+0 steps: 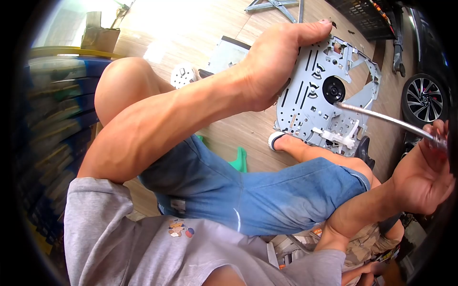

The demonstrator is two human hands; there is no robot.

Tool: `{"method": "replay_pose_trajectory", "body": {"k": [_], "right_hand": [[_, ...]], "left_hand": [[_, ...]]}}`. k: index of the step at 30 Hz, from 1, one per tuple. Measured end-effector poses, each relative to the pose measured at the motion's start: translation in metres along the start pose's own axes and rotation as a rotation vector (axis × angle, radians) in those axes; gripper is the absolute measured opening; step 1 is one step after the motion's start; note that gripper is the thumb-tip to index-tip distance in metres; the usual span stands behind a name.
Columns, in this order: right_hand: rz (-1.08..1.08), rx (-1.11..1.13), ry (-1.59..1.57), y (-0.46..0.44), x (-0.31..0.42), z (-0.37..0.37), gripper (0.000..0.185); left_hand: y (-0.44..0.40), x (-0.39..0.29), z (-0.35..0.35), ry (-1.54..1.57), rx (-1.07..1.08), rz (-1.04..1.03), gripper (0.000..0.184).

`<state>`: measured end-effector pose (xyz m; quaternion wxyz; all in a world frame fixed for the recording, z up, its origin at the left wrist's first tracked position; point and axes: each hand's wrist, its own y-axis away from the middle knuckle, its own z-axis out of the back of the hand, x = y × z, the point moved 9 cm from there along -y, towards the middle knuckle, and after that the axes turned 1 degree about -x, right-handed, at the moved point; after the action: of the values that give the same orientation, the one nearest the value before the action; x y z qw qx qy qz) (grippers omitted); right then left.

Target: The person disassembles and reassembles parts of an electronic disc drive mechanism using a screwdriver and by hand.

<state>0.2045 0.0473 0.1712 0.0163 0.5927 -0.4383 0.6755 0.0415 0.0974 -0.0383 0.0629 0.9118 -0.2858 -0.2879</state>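
Observation:
My left hand [274, 64] grips a perforated sheet-metal chassis [301, 102] by its near edge, thumb stretched along the top. The chassis is tilted above the floor beside my knee. A black round hub [333, 90] sits in its middle, and a white plastic part [338, 138] is fixed near its lower edge. In my right hand [424, 176] is a screwdriver [381, 117], its handle mostly hidden by the fingers. The metal shaft points left, and its tip meets the chassis at the lower rim of the black hub. Whether a screw is under the tip, I cannot tell.
A grey metal panel [228, 55] and a round white part [183, 75] lie on the floor. Green plastic [240, 159] shows between my legs. A black crate [358, 14] and a car wheel [424, 98] are at right. Another person's hand [369, 270] shows lower right.

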Motion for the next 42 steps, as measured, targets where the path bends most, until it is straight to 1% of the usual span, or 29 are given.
{"method": "replay_pose_trajectory", "body": {"k": [1, 2, 4, 5, 8, 11, 13, 14, 16, 17, 19, 22, 24, 27, 28, 29, 31, 33, 34, 37, 42], "right_hand": [[-0.029, 0.045, 0.025, -0.003, -0.005, -0.001, 0.038], [0.035, 0.280, -0.132, -0.016, -0.017, 0.007, 0.038], [0.130, 0.552, -0.265, -0.017, -0.019, 0.005, 0.039], [0.160, 0.590, -0.240, -0.019, -0.021, 0.006, 0.039], [0.183, 0.605, -0.207, -0.021, -0.022, 0.008, 0.040], [0.234, 0.495, -0.062, -0.016, -0.007, 0.003, 0.039], [0.281, 0.438, -0.029, -0.017, 0.001, 0.008, 0.037], [0.302, 0.431, -0.067, -0.023, 0.002, 0.012, 0.036], [0.223, 0.140, -0.091, -0.034, 0.001, 0.030, 0.035], [0.122, -0.144, -0.077, -0.028, 0.004, 0.033, 0.034], [0.164, 0.375, -0.302, -0.046, -0.005, 0.049, 0.031], [-0.021, 0.469, -0.263, -0.053, -0.019, 0.049, 0.031], [-0.051, 0.606, -0.018, -0.049, -0.043, 0.045, 0.040], [-0.131, 0.766, 0.476, -0.005, -0.074, 0.003, 0.051], [-0.175, 0.826, 0.552, 0.015, -0.081, -0.011, 0.061], [-0.295, 0.866, 0.663, 0.031, -0.095, -0.013, 0.064], [-0.481, 0.928, 0.451, 0.058, -0.103, -0.025, 0.069], [-0.543, 0.883, 0.351, 0.072, -0.103, -0.033, 0.070], [-0.529, 0.855, 0.316, 0.075, -0.107, -0.036, 0.070], [-0.589, 0.892, 0.307, 0.076, -0.106, -0.039, 0.069], [-0.688, 0.914, 0.240, 0.087, -0.109, -0.046, 0.067]], "left_hand": [[0.000, -0.001, 0.001, -0.004, -0.008, -0.004, 0.039], [0.000, -0.001, 0.001, -0.002, -0.009, -0.002, 0.039], [0.001, 0.000, 0.000, 0.000, -0.011, 0.003, 0.039], [0.000, 0.000, 0.000, 0.002, -0.006, 0.001, 0.039], [0.000, -0.001, -0.001, 0.006, 0.002, -0.001, 0.040], [0.002, -0.002, -0.001, 0.008, -0.009, 0.002, 0.040], [0.002, -0.003, -0.001, 0.008, -0.019, -0.003, 0.041], [0.002, -0.004, -0.001, 0.007, -0.016, -0.002, 0.040], [0.002, -0.005, -0.001, 0.005, -0.010, -0.003, 0.040], [0.001, -0.006, -0.001, -0.004, -0.011, -0.013, 0.040], [0.001, -0.007, -0.001, -0.022, -0.013, -0.030, 0.041], [0.004, -0.010, 0.001, -0.111, -0.067, -0.057, 0.041], [0.003, -0.010, 0.000, -0.131, -0.053, -0.072, 0.042], [0.003, -0.010, -0.001, -0.140, -0.047, -0.084, 0.042], [0.003, -0.010, -0.001, -0.141, -0.049, -0.088, 0.042], [0.003, -0.010, -0.001, -0.131, -0.049, -0.093, 0.041], [0.002, -0.010, -0.001, -0.110, -0.047, -0.104, 0.041], [0.002, -0.014, -0.002, -0.106, -0.007, -0.130, 0.040], [0.002, -0.015, -0.002, -0.104, 0.012, -0.142, 0.040], [0.004, -0.019, 0.001, -0.137, -0.023, -0.164, 0.039], [0.009, -0.029, -0.003, -0.183, 0.026, -0.233, 0.041]]}}
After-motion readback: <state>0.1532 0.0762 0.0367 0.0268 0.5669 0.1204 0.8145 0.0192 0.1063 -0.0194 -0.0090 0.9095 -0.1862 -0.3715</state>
